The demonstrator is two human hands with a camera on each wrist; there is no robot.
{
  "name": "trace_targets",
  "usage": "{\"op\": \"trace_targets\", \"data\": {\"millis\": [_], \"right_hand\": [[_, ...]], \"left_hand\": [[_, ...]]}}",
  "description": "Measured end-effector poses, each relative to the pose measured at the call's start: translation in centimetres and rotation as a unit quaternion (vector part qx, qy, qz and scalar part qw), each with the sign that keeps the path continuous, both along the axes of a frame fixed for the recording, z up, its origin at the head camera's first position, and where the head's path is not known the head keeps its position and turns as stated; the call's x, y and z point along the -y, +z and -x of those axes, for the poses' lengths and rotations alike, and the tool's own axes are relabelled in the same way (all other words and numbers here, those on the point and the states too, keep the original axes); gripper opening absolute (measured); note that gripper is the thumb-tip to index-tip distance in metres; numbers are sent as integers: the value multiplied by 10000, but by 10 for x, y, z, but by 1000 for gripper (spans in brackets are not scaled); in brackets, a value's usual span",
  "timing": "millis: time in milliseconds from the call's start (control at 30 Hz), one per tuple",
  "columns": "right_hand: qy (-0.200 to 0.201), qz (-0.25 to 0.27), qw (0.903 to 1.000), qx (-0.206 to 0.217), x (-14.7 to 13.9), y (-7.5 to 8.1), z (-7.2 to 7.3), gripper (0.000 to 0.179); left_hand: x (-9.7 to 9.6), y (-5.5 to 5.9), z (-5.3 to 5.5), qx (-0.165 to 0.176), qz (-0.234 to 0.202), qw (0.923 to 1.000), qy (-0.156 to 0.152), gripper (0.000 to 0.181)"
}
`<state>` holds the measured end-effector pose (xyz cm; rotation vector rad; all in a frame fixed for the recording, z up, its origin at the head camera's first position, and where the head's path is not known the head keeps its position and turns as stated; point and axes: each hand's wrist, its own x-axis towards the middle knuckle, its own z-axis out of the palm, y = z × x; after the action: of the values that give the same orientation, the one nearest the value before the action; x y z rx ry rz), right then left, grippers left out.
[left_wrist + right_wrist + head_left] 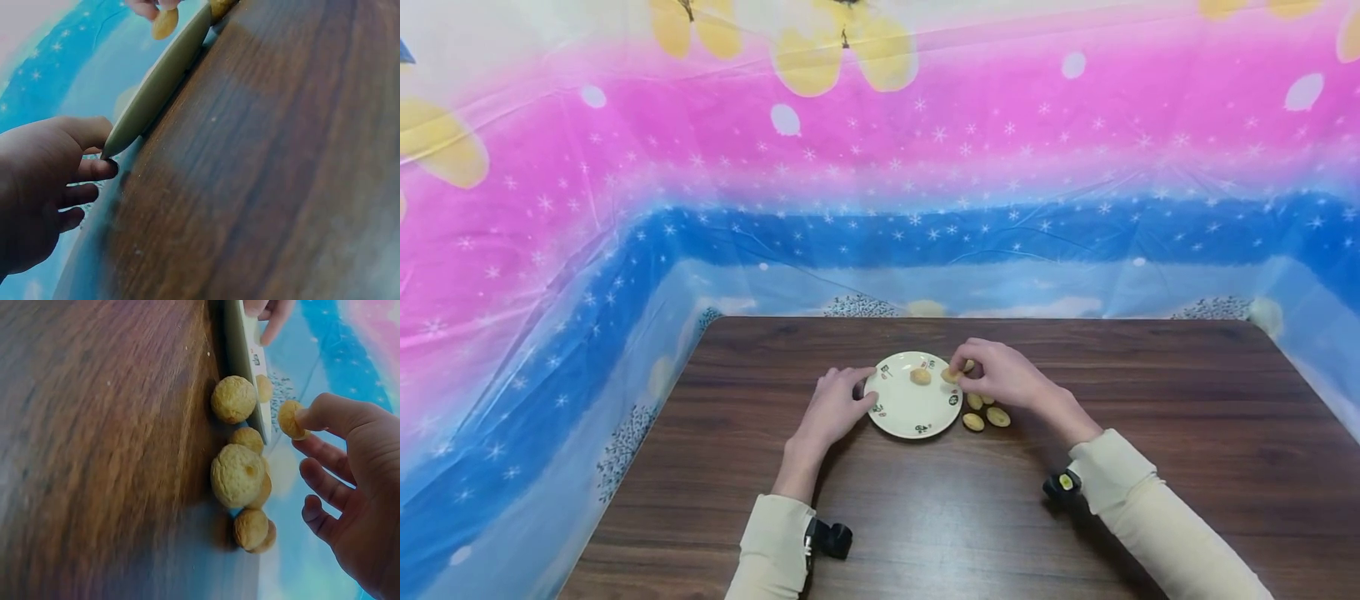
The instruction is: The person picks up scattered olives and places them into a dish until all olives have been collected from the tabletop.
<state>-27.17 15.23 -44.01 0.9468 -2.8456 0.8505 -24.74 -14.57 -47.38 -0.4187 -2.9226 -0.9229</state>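
Observation:
A round cream plate [913,417] with small dark prints on its rim sits on the table. My left hand [831,406] holds its left edge, the thumb and a finger at the rim in the left wrist view. Over the plate's right rim, my right hand [1000,372] pinches a small yellow, wrinkled, potato-like ball [290,419] between thumb and index finger, the other fingers loosely bent. Another such ball [921,377] lies on the plate. Several more potato-like balls [237,475] lie on the table beside the plate's right edge, some partly hidden under my right hand.
The dark brown wood-grain table [925,517] ends at a straight back edge. Behind it and along the sides hangs a pink and blue printed cloth [880,167]. Each wrist wears a small black camera [835,540].

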Motion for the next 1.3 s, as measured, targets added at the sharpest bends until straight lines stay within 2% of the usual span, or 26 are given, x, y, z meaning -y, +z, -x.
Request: {"op": "trace_targets", "data": {"millis": [167,567,933,1300], "right_hand": [[-83,-119,9999,9,7,-2,4,14],[-224,-345,9991,106,23,-9,12,14],[-217,-487,9985,93,25,-12,13,13],[-413,-125,9988,216,2,-10,2,12]], "left_hand": [[0,0,-1,429,-361,9984,23,44],[-1,-2,0,665,-641,9957,80,45],[-3,-1,-1,679,-750,9948,97,45],[-1,-4,0,666,-800,9945,144,44]]}}
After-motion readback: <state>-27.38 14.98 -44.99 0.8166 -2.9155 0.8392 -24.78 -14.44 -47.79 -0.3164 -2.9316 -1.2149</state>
